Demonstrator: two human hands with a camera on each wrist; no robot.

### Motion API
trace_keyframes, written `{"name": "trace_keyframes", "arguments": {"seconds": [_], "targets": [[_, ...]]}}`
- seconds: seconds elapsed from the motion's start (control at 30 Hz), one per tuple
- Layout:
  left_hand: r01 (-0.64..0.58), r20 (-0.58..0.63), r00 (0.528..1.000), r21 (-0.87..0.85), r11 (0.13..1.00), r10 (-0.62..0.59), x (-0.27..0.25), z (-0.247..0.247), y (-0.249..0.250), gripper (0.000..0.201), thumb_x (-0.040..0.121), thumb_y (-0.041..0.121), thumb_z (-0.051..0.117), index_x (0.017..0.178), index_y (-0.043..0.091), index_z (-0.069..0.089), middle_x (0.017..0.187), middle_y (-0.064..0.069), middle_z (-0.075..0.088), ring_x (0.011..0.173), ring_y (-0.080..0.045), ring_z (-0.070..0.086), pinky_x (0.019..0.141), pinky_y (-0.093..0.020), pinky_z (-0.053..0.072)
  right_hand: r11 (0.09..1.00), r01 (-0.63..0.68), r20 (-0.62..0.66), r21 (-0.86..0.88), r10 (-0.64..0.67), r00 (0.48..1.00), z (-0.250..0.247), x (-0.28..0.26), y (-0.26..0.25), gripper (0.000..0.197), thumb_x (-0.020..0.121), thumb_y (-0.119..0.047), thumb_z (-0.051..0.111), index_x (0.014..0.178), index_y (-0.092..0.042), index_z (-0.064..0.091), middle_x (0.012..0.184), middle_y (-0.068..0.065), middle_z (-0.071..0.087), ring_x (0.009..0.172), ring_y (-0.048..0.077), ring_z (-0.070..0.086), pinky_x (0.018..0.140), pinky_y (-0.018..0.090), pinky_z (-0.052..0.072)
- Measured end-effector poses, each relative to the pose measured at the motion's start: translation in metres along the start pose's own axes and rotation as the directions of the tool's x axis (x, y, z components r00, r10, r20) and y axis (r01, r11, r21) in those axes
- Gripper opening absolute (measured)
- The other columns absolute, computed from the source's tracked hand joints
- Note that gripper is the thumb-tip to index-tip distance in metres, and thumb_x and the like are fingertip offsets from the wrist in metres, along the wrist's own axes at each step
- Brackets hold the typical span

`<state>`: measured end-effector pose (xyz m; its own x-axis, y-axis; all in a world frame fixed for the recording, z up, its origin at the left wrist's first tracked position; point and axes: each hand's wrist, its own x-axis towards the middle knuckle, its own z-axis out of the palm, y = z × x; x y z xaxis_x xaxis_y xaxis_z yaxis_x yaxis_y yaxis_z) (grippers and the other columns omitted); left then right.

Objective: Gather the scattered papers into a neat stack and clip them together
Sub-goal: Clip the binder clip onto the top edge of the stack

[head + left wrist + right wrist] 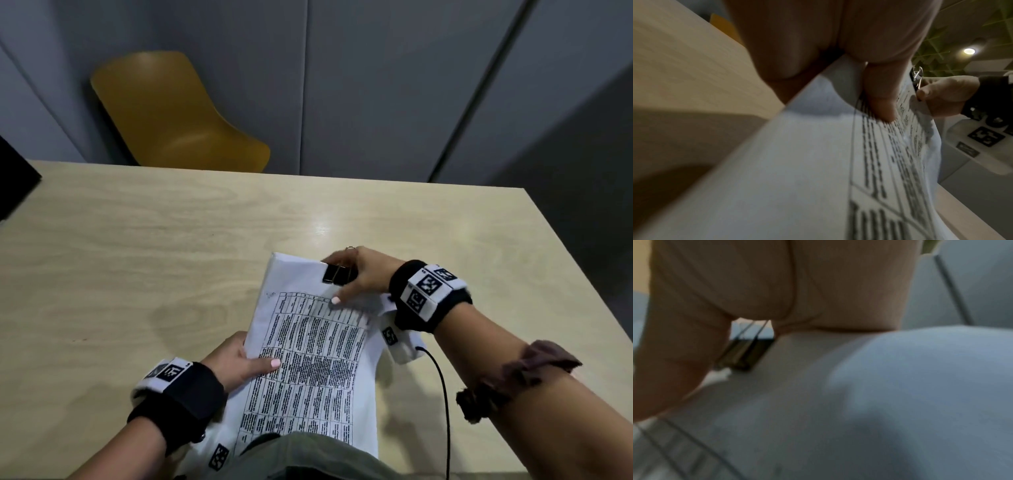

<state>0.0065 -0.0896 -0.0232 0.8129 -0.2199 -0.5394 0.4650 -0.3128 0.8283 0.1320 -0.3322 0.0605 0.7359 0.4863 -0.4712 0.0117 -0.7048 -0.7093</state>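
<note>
- Head view: the stack of papers (308, 346), its top sheet printed with a table, is held lifted and bowed over the near part of the light wooden table (137, 246). The left hand (236, 363) grips the stack's left edge, thumb lying across the printed face and fingers underneath. The right hand (359, 274) reaches in from the right at the far edge, pinching a black binder clip (337, 275) that sits on the top edge of the stack, its thumb pressed on the sheet just below the clip. Both wrists wear black bands carrying marker tags. A mustard-yellow chair (178, 113) stands beyond the table.
- Left wrist view: the left thumb (882, 97) lies flat on the printed sheet; the fingers curl beneath the stack. Farther along the page, the right hand holds the clip's wire handles at the paper's edge.
- Right wrist view: blurred; the binder clip (748, 353) is seen on the white paper, with the palm over it and the thumb (674, 369) beside it on the sheet.
</note>
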Motion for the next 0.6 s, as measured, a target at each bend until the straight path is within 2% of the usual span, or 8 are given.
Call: {"name": "trace_keyframes", "arguments": {"seconds": [0.13, 0.2, 0.27, 0.37, 0.4, 0.47, 0.53, 0.6], "targets": [[-0.006, -0.011, 1.000, -0.012, 1.000, 0.006, 0.006, -0.002, -0.003, 0.100, 0.040, 0.060, 0.081, 0.123, 0.012, 0.053, 0.112, -0.003, 0.069, 0.105, -0.015, 0.065, 0.101, -0.040, 0.045, 0.994, -0.048, -0.005, -0.102, 0.047, 0.999, 0.005, -0.002, -0.005, 0.035, 0.072, -0.024, 0.079, 0.102, -0.014, 0.066, 0.089, 0.001, 0.066, 0.090, 0.021, 0.061, 0.077, 0.028, 0.049], [0.003, -0.011, 1.000, -0.030, 1.000, -0.003, 0.010, -0.003, -0.004, 0.097, 0.044, 0.053, 0.084, 0.123, 0.008, 0.053, 0.112, -0.005, 0.069, 0.105, -0.018, 0.064, 0.099, -0.037, 0.046, 0.994, -0.009, -0.012, -0.112, 0.008, 1.000, 0.001, -0.003, -0.003, 0.032, 0.075, -0.025, 0.076, 0.103, -0.011, 0.066, 0.090, 0.002, 0.067, 0.089, 0.019, 0.060, 0.078, 0.027, 0.047], [0.011, -0.022, 1.000, -0.019, 1.000, -0.012, 0.011, -0.004, -0.006, 0.085, 0.053, 0.045, 0.084, 0.123, 0.007, 0.052, 0.113, -0.005, 0.068, 0.104, -0.017, 0.064, 0.093, -0.030, 0.047, 1.000, 0.018, -0.033, 0.024, -0.017, 0.999, -0.006, -0.005, -0.002, 0.035, 0.083, -0.036, 0.066, 0.104, -0.008, 0.066, 0.088, 0.002, 0.069, 0.084, 0.015, 0.062, 0.078, 0.025, 0.048], [0.026, -0.035, 0.999, -0.055, 0.998, -0.028, 0.011, -0.004, -0.007, 0.071, 0.056, 0.041, 0.083, 0.115, 0.014, 0.053, 0.105, 0.001, 0.068, 0.097, -0.012, 0.065, 0.087, -0.025, 0.049, 0.906, -0.070, -0.039, 0.417, 0.094, 0.995, -0.013, -0.008, 0.000, 0.049, 0.093, -0.049, 0.037, 0.091, -0.011, 0.068, 0.065, -0.007, 0.070, 0.061, 0.001, 0.063, 0.066, 0.017, 0.046], [0.017, -0.030, 0.999, -0.064, 0.998, -0.019, 0.011, -0.004, -0.007, 0.060, 0.062, 0.032, 0.082, 0.112, 0.014, 0.053, 0.102, 0.004, 0.068, 0.094, -0.010, 0.064, 0.087, -0.024, 0.049, 0.903, -0.040, -0.044, 0.427, 0.065, 0.997, -0.015, -0.007, 0.003, 0.041, 0.095, -0.042, 0.040, 0.092, -0.011, 0.068, 0.069, -0.005, 0.070, 0.061, 0.000, 0.064, 0.065, 0.016, 0.046], [0.011, -0.005, 1.000, -0.080, 0.997, -0.012, 0.013, -0.003, -0.008, 0.062, 0.061, 0.029, 0.083, 0.114, 0.010, 0.056, 0.100, 0.003, 0.070, 0.092, -0.008, 0.067, 0.087, -0.022, 0.050, 0.953, 0.031, -0.002, 0.301, -0.032, 0.999, -0.012, -0.011, 0.004, 0.014, 0.087, -0.023, 0.060, 0.097, -0.015, 0.066, 0.083, -0.002, 0.070, 0.069, 0.002, 0.066, 0.070, 0.017, 0.050], [-0.001, -0.002, 1.000, -0.105, 0.995, 0.000, 0.013, -0.003, -0.009, 0.064, 0.059, 0.028, 0.084, 0.114, 0.010, 0.058, 0.098, 0.004, 0.073, 0.091, -0.005, 0.069, 0.082, -0.018, 0.051, 0.983, 0.054, 0.040, 0.178, -0.062, 0.997, -0.005, -0.013, 0.004, 0.025, 0.071, -0.023, 0.077, 0.093, -0.025, 0.065, 0.091, -0.001, 0.069, 0.083, 0.011, 0.065, 0.084, 0.028, 0.051], [0.008, 0.015, 1.000, -0.101, 0.995, -0.006, 0.013, -0.004, -0.009, 0.062, 0.055, 0.030, 0.082, 0.110, 0.014, 0.060, 0.095, 0.006, 0.075, 0.090, -0.003, 0.069, 0.083, -0.018, 0.050, 0.995, 0.074, -0.015, 0.063, -0.073, 0.997, 0.003, -0.010, 0.002, 0.033, 0.063, -0.022, 0.084, 0.086, -0.028, 0.061, 0.089, -0.003, 0.066, 0.085, 0.016, 0.063, 0.085, 0.033, 0.051]]}}
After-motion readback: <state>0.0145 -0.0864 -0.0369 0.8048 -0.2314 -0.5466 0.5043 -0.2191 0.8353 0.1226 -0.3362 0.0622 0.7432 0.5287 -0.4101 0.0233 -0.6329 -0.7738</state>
